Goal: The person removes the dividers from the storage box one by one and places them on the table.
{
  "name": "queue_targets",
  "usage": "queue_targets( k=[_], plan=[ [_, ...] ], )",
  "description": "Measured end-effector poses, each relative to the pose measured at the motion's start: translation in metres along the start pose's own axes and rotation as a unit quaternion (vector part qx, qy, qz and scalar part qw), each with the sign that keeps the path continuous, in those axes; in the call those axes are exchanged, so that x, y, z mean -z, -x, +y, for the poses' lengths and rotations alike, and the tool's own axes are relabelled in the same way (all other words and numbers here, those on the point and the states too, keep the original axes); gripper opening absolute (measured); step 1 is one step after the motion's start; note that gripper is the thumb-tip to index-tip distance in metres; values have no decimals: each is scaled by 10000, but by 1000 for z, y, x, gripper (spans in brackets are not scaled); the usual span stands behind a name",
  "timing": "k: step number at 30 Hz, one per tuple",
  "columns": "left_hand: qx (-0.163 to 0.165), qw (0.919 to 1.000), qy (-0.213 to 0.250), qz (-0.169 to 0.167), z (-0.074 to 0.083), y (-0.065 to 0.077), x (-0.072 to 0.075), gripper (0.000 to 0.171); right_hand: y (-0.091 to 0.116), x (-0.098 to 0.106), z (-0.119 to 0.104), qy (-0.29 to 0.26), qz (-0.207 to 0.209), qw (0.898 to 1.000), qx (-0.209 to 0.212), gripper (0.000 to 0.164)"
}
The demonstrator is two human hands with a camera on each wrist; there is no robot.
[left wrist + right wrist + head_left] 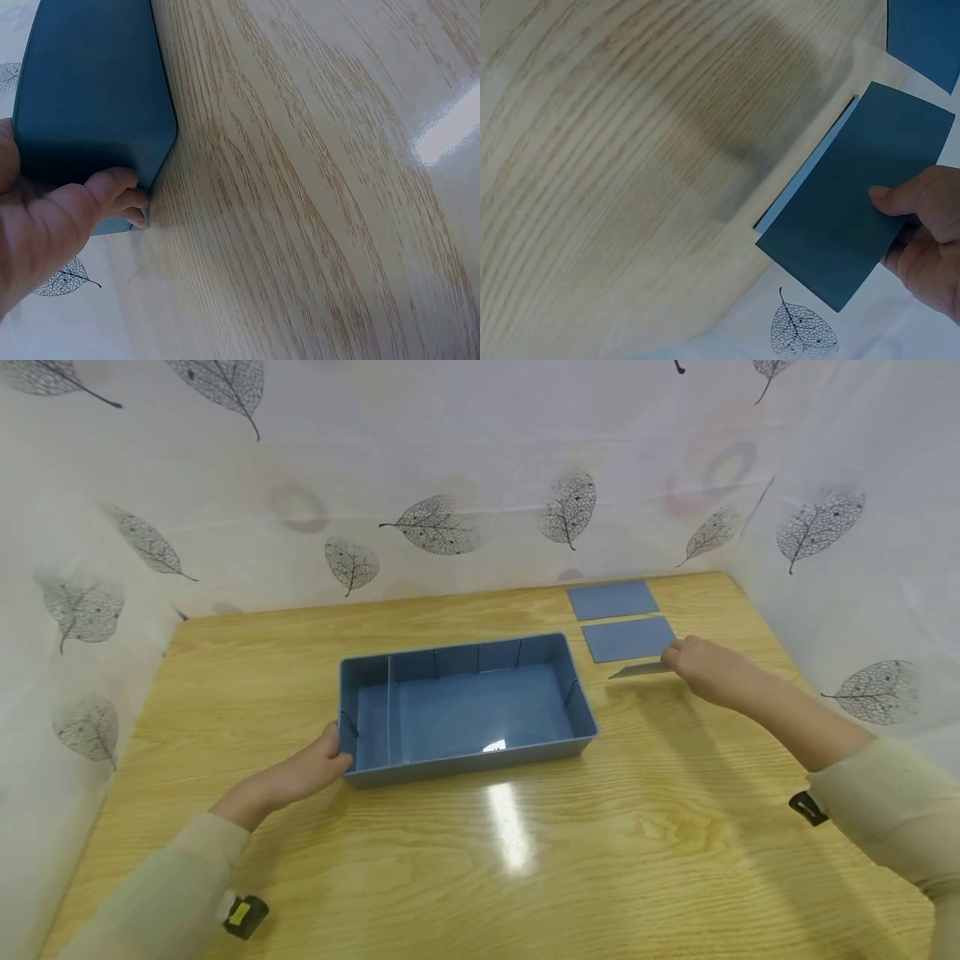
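Note:
A shallow blue open box lies on the wooden table, with one thin divider standing across it near its left end. My left hand grips the box's left end; in the left wrist view the fingers curl at a corner of the box. My right hand pinches a thin blue panel by its edge, thumb on one face, raised off the table to the right of the box. Two similar panels lie flat nearby, a nearer one and a farther one.
The wooden table has a bright light reflection in front of the box. White leaf-patterned sheeting rises behind and at both sides. Small black devices sit under the left sleeve and the right sleeve.

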State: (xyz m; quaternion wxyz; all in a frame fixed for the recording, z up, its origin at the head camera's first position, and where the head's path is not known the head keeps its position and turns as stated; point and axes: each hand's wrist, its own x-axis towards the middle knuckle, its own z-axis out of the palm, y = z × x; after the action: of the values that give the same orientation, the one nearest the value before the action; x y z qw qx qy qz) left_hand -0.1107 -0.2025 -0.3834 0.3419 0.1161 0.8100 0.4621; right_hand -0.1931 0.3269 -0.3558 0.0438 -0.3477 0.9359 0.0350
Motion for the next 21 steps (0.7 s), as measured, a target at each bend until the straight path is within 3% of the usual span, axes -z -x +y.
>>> queue_targets(
  k=[21],
  plan=[
    [-21, 10000, 3, 4, 0, 0, 0, 71, -1, -25, 2, 108, 444, 9987, 221, 8]
  ],
)
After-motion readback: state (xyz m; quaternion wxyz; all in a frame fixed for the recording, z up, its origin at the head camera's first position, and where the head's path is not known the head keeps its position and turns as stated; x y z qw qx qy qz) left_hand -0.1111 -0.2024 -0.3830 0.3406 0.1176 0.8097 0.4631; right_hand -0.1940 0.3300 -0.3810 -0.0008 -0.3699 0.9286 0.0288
